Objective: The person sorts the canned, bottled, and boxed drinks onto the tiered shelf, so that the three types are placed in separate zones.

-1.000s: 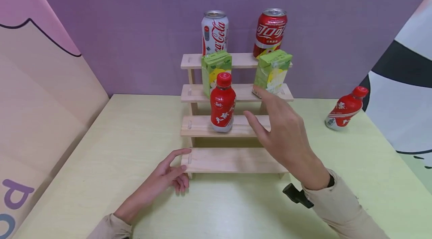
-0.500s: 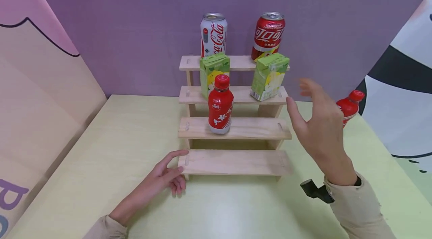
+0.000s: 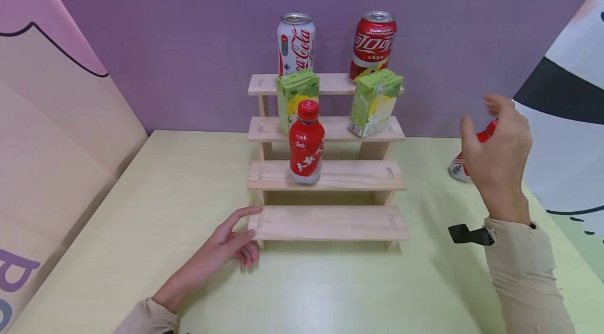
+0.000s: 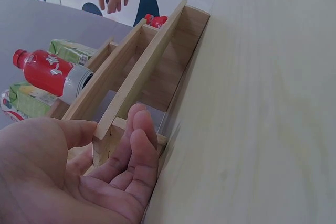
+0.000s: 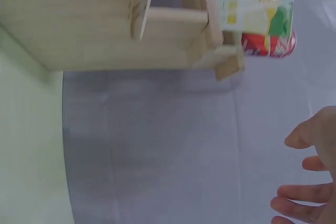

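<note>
My left hand (image 3: pixel 219 247) grips the left end of the lowest step of a four-tier wooden display stand (image 3: pixel 325 223); in the left wrist view its thumb lies at the step's corner (image 4: pixel 101 130). My right hand (image 3: pixel 501 155) is raised in the air to the right of the stand, fingers loosely bent and holding nothing. Behind it, partly hidden, a red-labelled drink bottle (image 3: pixel 457 169) stands on the table. A similar red bottle (image 3: pixel 306 150) stands on the second step from the bottom, left of its middle.
Two green juice cartons (image 3: pixel 375 106) stand on the third step. At the top are a white Coca-Cola can (image 3: pixel 296 45) and a red cola can (image 3: pixel 374 45). A purple backdrop (image 3: pixel 198 51) rises behind the pale table (image 3: pixel 189 182).
My right hand has moved right, away from the right-hand carton, to in front of the far-right bottle. My left hand has stayed on the lowest step.
</note>
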### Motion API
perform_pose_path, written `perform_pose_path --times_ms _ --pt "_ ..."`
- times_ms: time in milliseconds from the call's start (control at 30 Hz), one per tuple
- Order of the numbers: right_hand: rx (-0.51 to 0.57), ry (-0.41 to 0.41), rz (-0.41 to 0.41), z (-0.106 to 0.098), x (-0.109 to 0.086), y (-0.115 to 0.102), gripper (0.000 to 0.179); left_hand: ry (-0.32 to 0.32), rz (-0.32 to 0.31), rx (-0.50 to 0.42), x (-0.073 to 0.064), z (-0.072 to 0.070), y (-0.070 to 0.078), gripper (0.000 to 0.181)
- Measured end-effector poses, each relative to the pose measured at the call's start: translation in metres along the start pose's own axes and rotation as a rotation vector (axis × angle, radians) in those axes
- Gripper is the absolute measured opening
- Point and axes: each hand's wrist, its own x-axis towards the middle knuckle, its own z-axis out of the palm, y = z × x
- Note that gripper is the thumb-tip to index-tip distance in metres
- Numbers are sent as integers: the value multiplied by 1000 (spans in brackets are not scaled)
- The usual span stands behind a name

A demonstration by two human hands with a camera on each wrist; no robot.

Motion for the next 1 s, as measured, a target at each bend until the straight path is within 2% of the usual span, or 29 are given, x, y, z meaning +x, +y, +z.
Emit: perform_pose_path --times_ms 233,433,733,1000 --pt "-9 -37 67 1 5 21 51 3 -4 3 0 0 0 49" --pt "-62 -101 164 6 6 49 57 3 -6 3 0 1 0 49" --pt "-97 -128 264 12 6 83 64 6 -11 3 1 0 0 48" --pt "-93 -275 364 19 1 106 73 8 -9 2 1 0 0 49"
